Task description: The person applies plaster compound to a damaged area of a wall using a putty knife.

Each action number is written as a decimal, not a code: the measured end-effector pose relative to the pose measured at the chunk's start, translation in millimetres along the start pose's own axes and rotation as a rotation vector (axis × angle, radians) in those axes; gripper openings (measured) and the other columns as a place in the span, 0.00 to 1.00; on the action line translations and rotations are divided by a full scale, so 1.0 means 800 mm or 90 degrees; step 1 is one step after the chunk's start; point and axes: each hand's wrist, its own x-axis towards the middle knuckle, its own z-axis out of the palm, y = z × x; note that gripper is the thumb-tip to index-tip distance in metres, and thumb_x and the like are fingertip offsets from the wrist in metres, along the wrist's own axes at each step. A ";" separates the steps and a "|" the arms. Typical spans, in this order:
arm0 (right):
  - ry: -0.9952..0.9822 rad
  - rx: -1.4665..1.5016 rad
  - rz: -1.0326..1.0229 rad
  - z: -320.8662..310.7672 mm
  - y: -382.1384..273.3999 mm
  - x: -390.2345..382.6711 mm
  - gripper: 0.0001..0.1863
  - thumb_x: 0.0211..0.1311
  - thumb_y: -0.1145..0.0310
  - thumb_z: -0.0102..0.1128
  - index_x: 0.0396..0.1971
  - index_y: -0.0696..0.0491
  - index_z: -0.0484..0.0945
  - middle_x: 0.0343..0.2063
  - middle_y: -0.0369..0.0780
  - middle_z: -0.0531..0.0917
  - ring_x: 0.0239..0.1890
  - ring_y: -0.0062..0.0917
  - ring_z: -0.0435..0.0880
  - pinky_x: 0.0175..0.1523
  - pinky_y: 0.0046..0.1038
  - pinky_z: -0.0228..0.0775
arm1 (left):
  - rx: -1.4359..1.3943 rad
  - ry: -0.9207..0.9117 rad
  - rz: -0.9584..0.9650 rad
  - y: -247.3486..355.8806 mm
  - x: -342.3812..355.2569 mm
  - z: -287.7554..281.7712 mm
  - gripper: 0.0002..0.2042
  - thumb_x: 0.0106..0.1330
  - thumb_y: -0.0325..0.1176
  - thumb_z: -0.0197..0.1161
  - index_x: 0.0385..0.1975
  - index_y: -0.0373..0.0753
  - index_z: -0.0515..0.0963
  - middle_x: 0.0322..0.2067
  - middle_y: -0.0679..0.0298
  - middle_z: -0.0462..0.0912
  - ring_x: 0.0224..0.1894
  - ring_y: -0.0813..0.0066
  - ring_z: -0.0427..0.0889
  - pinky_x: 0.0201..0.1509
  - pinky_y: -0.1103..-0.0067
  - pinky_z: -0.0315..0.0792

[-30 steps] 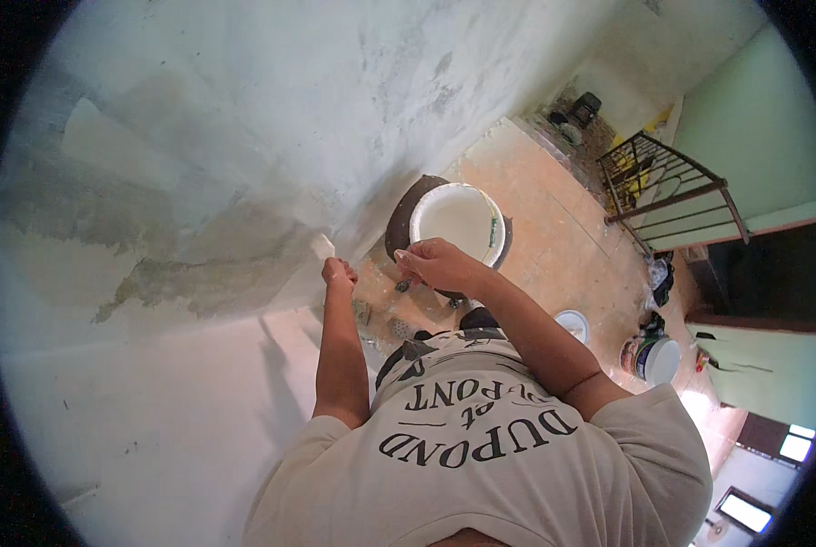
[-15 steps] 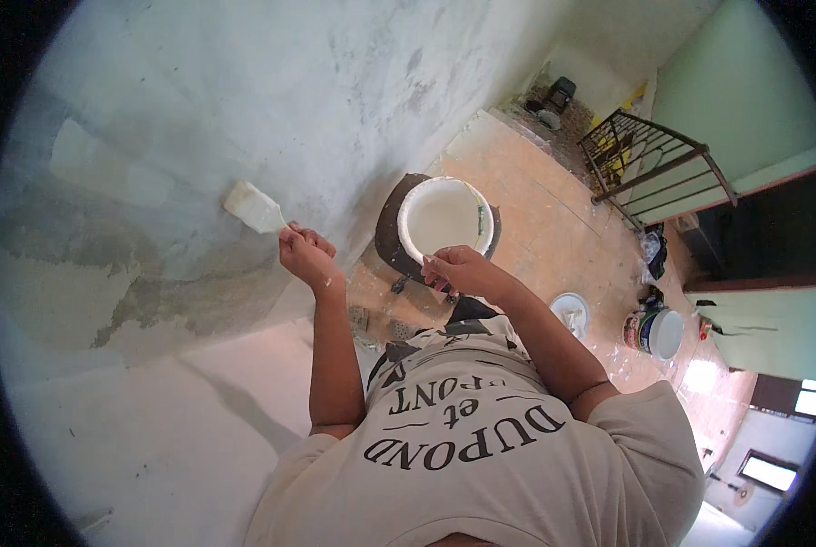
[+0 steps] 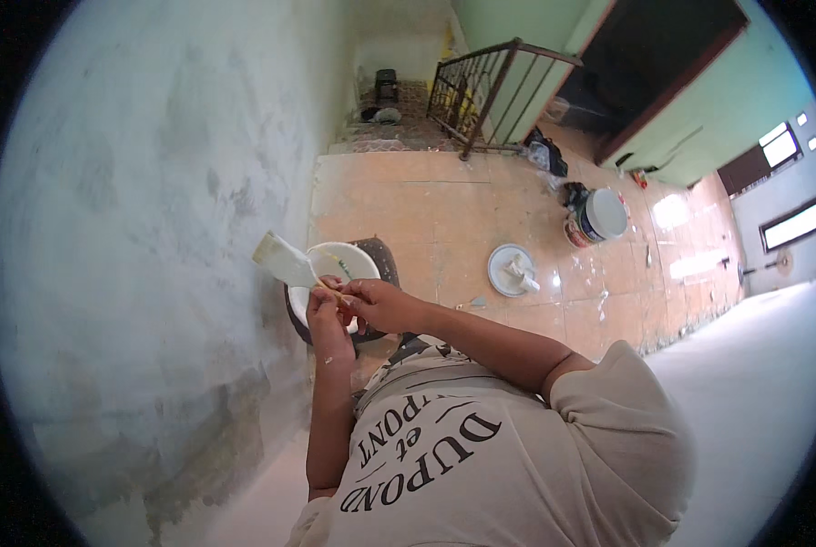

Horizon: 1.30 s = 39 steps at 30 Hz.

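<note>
The left grip [image 3: 328,326] is closed, thumb and fingers pinched round the thin, yellowish handle of the tool [image 3: 285,260]. The right grip [image 3: 378,305] meets it from the right, its fingertips closed on the same handle toward its near end; the lower fingers of both are partly hidden, so how tightly they press cannot be told. The two grips touch or nearly touch each other.

The tool is held up over the left part of the bucket [image 3: 373,263]. Its long axis slants from the grips, near and right, to the flat, flared white head, far and left. The wide end points left and a little far, toward the wall [image 3: 153,219]; whether it touches the wall cannot be told.

The bucket is white, its mouth open upward, and the grips cover its near rim. A dark support [image 3: 388,260] shows around it, on the tiled floor [image 3: 399,205]. To the right lies a round lid [image 3: 500,266] with a crumpled white lump [image 3: 521,273] on it. Farther right stands a tub [image 3: 605,214], a black bag [image 3: 574,194] just beside it. At the far side is a metal railing [image 3: 518,44].
</note>
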 end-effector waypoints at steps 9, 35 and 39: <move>0.192 0.004 0.071 -0.096 0.027 -0.016 0.11 0.65 0.66 0.47 0.28 0.57 0.74 0.15 0.31 0.70 0.18 0.12 0.65 0.23 0.18 0.57 | 0.131 -0.103 -0.181 -0.037 0.066 0.056 0.21 0.70 0.48 0.41 0.50 0.36 0.65 0.46 0.60 0.70 0.45 0.74 0.72 0.42 0.79 0.68; 0.088 -0.030 0.269 -0.266 0.136 0.093 0.13 0.61 0.62 0.49 0.27 0.56 0.77 0.15 0.32 0.73 0.16 0.14 0.66 0.20 0.19 0.58 | 0.614 -0.207 -0.325 -0.234 0.143 -0.068 0.21 0.61 0.36 0.46 0.53 0.35 0.70 0.63 0.46 0.52 0.56 0.63 0.69 0.58 0.78 0.61; -0.015 -0.179 0.245 -0.245 0.122 0.156 0.16 0.56 0.62 0.52 0.26 0.63 0.77 0.17 0.42 0.78 0.20 0.24 0.74 0.28 0.29 0.66 | 0.571 -0.125 -0.290 -0.207 0.108 -0.076 0.19 0.63 0.34 0.46 0.51 0.34 0.70 0.50 0.51 0.72 0.51 0.67 0.72 0.56 0.78 0.62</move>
